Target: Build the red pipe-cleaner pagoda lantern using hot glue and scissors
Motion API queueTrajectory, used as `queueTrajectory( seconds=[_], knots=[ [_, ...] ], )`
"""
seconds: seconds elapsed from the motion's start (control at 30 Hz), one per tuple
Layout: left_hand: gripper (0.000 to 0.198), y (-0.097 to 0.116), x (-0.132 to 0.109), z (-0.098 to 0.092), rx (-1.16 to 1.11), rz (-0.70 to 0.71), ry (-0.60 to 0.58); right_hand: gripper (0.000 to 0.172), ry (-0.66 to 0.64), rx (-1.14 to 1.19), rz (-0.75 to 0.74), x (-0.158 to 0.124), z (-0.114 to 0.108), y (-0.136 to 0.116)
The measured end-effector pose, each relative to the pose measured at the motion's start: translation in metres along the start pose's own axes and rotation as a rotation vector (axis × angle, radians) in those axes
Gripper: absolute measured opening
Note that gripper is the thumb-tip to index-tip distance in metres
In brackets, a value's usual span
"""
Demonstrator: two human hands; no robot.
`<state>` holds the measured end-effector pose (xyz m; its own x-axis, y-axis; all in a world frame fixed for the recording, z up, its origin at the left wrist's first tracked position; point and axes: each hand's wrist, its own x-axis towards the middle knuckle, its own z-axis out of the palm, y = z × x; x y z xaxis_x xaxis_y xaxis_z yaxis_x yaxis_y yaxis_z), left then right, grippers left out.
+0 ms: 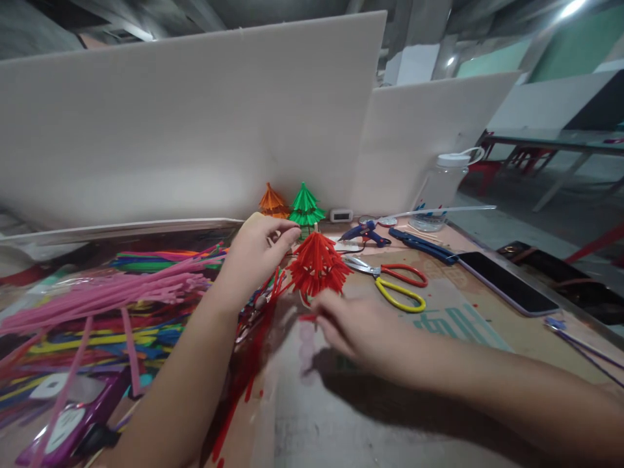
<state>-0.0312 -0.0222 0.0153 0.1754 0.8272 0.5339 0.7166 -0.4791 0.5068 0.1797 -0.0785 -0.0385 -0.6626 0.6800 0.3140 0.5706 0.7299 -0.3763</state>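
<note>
A red tiered tree point(319, 263) of fuzzy pipe cleaners is upright in front of me, with a pale stick tip at its top. My right hand point(348, 322) is closed in a pinch at the tree's base; its fingers hide the lower stem. A small red bit shows beside those fingertips. My left hand point(263, 250) is at the tree's upper left, thumb and forefinger brought together; whatever lies between them, if anything, cannot be made out. Behind stand an orange tree point(273, 200) and a green tree point(305, 205) of similar make.
Pink pipe cleaners point(121, 292) lie over bundles of other colours at left, near a purple device point(82, 416). To the right are scissors point(390, 279), a blue glue gun point(365, 233), a utility knife point(424, 246), a phone point(509, 283) and a clear bottle point(439, 192). White boards point(195, 123) stand behind.
</note>
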Motion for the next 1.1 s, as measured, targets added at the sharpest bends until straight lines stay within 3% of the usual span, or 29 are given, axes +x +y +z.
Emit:
queueTrajectory(
  seconds=[0.1,0.2,0.3,0.4,0.57,0.77,0.97,1.1],
  knots=[
    [0.032,0.006,0.001,0.014,-0.053,0.069,0.072,0.014,0.196,0.313,0.066,0.002,-0.027,0.018],
    [0.028,0.015,-0.003,0.016,-0.038,0.082,0.16,0.021,0.273,0.679,0.091,0.011,-0.031,0.037],
    [0.023,0.026,-0.01,0.014,-0.069,0.082,0.078,0.015,0.229,0.937,0.193,0.016,-0.025,0.046],
    [0.017,0.036,-0.015,0.015,-0.112,0.117,-0.03,0.009,0.209,1.038,0.288,0.016,-0.02,0.045],
    [0.013,0.04,-0.015,0.023,-0.126,0.165,-0.063,0.018,0.173,1.065,0.324,0.015,-0.018,0.038],
    [0.016,0.036,-0.014,0.022,-0.121,0.135,-0.115,0.019,0.195,0.921,0.277,0.015,-0.014,0.04],
    [0.015,0.033,-0.012,0.023,-0.083,0.152,-0.062,0.021,0.252,0.689,0.229,0.014,-0.01,0.046],
    [0.017,0.019,-0.006,0.027,-0.017,0.12,0.085,0.024,0.253,0.524,0.247,0.015,-0.008,0.048]
  ],
)
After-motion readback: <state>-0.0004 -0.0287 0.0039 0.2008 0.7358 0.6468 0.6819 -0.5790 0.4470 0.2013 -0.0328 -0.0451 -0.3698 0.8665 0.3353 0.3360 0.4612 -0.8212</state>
